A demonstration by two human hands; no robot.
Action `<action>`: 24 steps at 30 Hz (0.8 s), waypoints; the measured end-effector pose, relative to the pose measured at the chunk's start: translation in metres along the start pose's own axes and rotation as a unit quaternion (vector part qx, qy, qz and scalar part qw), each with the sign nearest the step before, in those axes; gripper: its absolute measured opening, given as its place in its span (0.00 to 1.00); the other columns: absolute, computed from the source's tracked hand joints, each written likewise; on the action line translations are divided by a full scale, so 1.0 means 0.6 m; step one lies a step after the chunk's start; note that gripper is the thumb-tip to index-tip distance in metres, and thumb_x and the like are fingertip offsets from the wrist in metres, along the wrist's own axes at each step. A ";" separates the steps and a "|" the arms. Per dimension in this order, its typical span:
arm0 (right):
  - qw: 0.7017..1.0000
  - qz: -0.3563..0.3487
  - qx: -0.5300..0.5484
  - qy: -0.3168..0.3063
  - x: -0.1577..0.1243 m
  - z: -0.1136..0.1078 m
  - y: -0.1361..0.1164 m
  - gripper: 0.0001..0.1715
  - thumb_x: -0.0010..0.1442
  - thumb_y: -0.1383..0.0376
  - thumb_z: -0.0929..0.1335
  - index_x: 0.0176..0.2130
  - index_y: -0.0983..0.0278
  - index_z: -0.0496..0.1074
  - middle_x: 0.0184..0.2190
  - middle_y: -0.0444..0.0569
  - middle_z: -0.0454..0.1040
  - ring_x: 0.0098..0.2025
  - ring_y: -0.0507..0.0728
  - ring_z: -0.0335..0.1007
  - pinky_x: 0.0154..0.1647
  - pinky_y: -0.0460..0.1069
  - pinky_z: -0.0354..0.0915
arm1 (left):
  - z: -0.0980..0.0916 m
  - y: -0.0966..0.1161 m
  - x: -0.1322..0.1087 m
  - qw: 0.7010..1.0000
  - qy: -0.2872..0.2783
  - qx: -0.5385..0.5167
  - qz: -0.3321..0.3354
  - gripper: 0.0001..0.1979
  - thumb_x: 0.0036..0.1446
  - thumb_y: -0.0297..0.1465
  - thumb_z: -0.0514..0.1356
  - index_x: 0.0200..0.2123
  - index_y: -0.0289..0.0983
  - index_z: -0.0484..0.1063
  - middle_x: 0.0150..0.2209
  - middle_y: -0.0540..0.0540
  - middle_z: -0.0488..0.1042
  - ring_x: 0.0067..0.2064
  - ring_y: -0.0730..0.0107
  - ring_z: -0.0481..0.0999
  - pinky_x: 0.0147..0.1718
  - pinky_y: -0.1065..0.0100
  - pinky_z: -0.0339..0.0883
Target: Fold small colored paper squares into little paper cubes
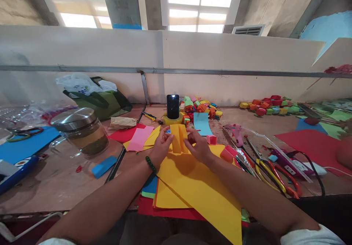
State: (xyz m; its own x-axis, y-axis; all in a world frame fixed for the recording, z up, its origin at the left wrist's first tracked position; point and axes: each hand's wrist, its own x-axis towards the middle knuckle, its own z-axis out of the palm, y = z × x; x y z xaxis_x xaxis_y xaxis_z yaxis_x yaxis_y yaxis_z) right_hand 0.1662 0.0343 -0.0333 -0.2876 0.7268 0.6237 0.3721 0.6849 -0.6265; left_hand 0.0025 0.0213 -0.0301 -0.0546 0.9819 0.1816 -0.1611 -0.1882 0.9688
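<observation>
- Two hands, a little apart, with one folded yellow paper [179, 138] in between; left hand [161, 146] pinched on its left side, right hand [198, 146] on its right; held up over the far end of the yellow sheets [198, 179], just in front of the phone [173, 106]
- Likely risk: skewed creases, from uneven thumb pressure; cannot tell if glue is on any face
- Another: slipping or crumpling of the top sheet, from lying askew and reaching past the near edge of the table [66, 190] (right under the forearms, too)
- Possible snag: large scissors [271, 168] and glue gun [236, 133], from sitting near the right forearm in a tangle of tools
- Materials: matte, stiff-looking paper; narrow flat panels, straight upright folds; broad, smooth sheets below
- Around: heap of blocky paper pieces [199, 107], mixed colours, crisp corners; glossy black phone face on rounded yellow stand [172, 120]; clear glass mug [86, 140] with brushed-metal lid; limp green bag [101, 100], crinkled white plastic on top
</observation>
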 end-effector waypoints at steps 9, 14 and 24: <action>0.996 -0.046 -0.080 0.000 -0.007 0.004 -0.001 0.20 0.60 0.66 0.63 0.52 0.61 0.64 0.29 0.47 0.73 0.29 0.55 0.71 0.34 0.50 0.68 | 0.008 0.021 -0.008 0.996 0.056 0.063 -0.009 0.34 0.33 0.26 0.63 0.50 0.37 0.67 0.37 0.49 0.74 0.33 0.70 0.74 0.32 0.71 0.66; 1.000 0.000 -0.019 0.016 0.001 -0.008 0.006 0.19 0.60 0.64 0.62 0.52 0.62 0.63 0.25 0.43 0.68 0.25 0.53 0.65 0.29 0.48 0.66 | -0.004 0.015 0.004 0.995 -0.024 -0.042 -0.088 0.14 0.36 0.30 0.61 0.32 0.36 0.73 0.25 0.51 0.74 0.27 0.69 0.72 0.26 0.70 0.65; 0.997 0.037 0.065 0.015 0.014 -0.017 0.025 0.21 0.59 0.61 0.64 0.52 0.63 0.61 0.21 0.37 0.57 0.22 0.50 0.55 0.25 0.45 0.56 | -0.012 0.025 -0.003 0.978 -0.101 -0.091 -0.157 0.25 0.31 0.38 0.74 0.35 0.32 0.77 0.34 0.41 0.80 0.34 0.61 0.79 0.34 0.66 0.70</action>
State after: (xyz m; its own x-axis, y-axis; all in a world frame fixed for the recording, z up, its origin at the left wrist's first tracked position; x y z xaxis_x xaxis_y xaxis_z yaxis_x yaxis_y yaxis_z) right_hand 0.1786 0.0501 -0.0330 -0.2351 0.7756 0.5857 0.2728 0.6311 -0.7262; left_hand -0.0070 0.0166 -0.0174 0.2193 0.9729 -0.0726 -0.3127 0.1406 0.9394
